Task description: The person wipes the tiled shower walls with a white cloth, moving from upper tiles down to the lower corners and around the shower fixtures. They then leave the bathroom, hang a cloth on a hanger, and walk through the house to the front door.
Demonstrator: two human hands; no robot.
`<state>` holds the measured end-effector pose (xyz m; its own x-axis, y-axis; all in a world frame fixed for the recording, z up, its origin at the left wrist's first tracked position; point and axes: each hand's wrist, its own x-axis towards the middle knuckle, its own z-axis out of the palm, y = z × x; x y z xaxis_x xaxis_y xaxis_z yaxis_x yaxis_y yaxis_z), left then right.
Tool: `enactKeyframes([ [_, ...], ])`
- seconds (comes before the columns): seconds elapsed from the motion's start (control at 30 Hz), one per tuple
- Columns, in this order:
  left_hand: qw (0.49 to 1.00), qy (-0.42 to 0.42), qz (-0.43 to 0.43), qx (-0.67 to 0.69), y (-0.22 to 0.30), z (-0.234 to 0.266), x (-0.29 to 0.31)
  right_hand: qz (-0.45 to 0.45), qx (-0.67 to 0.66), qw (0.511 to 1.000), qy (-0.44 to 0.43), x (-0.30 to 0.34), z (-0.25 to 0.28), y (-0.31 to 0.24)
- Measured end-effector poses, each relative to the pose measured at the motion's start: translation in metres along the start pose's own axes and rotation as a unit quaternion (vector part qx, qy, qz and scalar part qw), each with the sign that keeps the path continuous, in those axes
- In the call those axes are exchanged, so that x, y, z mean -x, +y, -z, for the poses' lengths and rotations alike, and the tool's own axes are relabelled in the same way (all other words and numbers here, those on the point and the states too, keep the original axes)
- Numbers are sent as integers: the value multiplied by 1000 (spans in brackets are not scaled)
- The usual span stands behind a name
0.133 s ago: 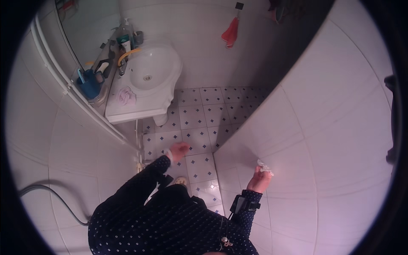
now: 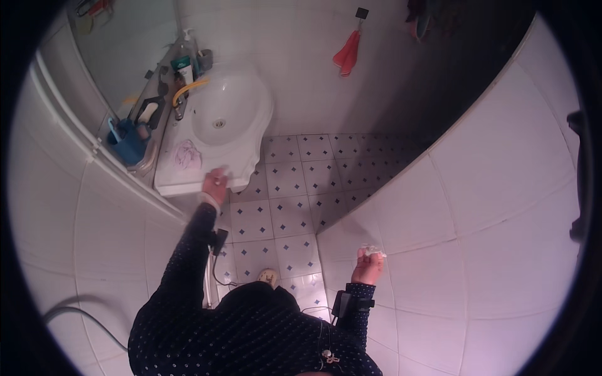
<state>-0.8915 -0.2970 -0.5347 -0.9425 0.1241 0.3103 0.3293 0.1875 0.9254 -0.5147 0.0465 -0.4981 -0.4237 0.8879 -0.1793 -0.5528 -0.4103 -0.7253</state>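
Observation:
My left hand point(image 2: 216, 183) is over the near edge of the white washbasin point(image 2: 248, 160), its blurred fingers apart and seemingly holding nothing. Just beyond those fingers, a crumpled pale pink cloth point(image 2: 187, 155) lies on the basin's flat ledge. Whether the hand touches the ledge is hard to tell. Close to the tiled wall on the right, my right hand point(image 2: 367, 271) is closed with its fingertips up, pinching a crumpled white piece of tissue point(image 2: 374, 250).
A shelf left of the basin holds a blue cup point(image 2: 127, 144), a soap bar point(image 2: 148, 113) and bottles. The yellow-spouted tap point(image 2: 187, 91) arches over the bowl. A red cloth point(image 2: 348, 53) hangs on the far wall. A grey hose point(image 2: 84, 315) curves at lower left.
My left hand has moved up and left, from above the floor to the basin's near edge. My right hand has shifted slightly left and down, still holding the tissue. The view has tilted slightly.

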Motion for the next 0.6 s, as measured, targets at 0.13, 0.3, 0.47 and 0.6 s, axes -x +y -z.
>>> enactKeyframes([
  [0.13, 885, 124, 41, -447, -16, 73, -100, -89, 18, 996, -6, -19, -22, 46],
  [0.3, 800, 95, 213, -553, -49, 75, -129, -150, 71, 986, -15, -72, -68, 90],
  [0.47, 838, 24, 214, -502, -70, 86, -141, -210, 95, 971, -58, -158, -148, 144],
  [0.6, 898, -43, 138, -415, -46, 38, -90, -247, 120, 958, -86, -229, -228, 175],
])
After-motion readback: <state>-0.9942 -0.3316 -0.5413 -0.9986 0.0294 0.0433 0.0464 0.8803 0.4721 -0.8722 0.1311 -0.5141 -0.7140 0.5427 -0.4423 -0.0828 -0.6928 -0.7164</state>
